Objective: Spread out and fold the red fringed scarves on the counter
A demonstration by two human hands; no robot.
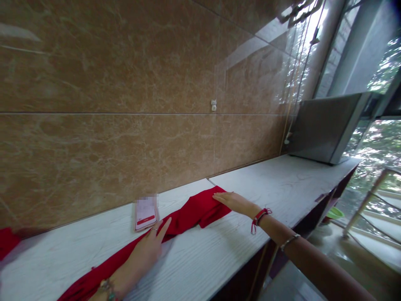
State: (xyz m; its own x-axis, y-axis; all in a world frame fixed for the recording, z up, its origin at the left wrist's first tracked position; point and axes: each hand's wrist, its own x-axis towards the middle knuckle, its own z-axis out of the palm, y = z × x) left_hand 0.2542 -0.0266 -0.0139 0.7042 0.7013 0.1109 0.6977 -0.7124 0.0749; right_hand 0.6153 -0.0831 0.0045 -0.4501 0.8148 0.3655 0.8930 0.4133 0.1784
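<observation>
A long red cloth [200, 207] lies in folds along the white countertop [244, 242], running from the near left toward the wall. My left hand [148, 248] rests on its middle stretch, with the thumb and index finger apart. At the cloth's far right end, my right hand [228, 200] presses down with its fingers stretched out flat. Just beyond my left fingers is a phone [145, 214] with a lit screen, lying face up. Neither hand grips the fabric visibly. The cloth's near end runs under my left forearm and out of the picture.
A brown marble-tiled wall [125, 154] stands along the back of the counter. At the far right end sits a large grey metal box [322, 127] by the window. More red fabric [8, 242] shows at the left edge. A green basin [334, 213] is low on the right.
</observation>
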